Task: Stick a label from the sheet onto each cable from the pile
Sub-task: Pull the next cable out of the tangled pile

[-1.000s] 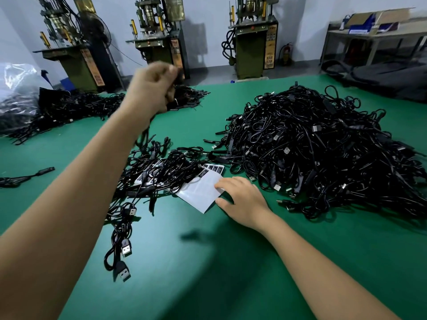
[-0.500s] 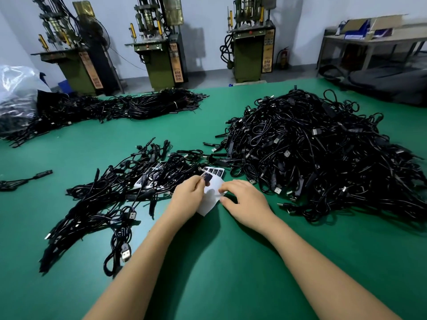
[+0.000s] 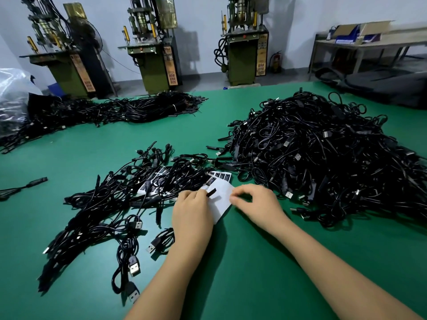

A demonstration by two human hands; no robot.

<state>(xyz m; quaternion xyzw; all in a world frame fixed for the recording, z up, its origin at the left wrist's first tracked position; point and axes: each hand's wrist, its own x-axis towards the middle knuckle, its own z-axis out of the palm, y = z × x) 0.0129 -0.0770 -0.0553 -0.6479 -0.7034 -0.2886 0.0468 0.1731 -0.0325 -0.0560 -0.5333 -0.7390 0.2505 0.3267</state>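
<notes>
A white label sheet lies on the green table, with a few black labels left along its far edge. My left hand pinches one black label, lifted off the sheet. My right hand holds the sheet's right edge down with curled fingers. A big pile of black USB cables rises to the right. A flatter spread of cables, some with white-printed labels, lies to the left.
More bundled black cables stretch along the table's far left, beside a clear plastic bag. A lone cable lies at the left edge. Green machines stand on the floor beyond the table.
My left hand came down from high above the table to the sheet and peeled a black label up. My right hand stayed on the sheet's edge.
</notes>
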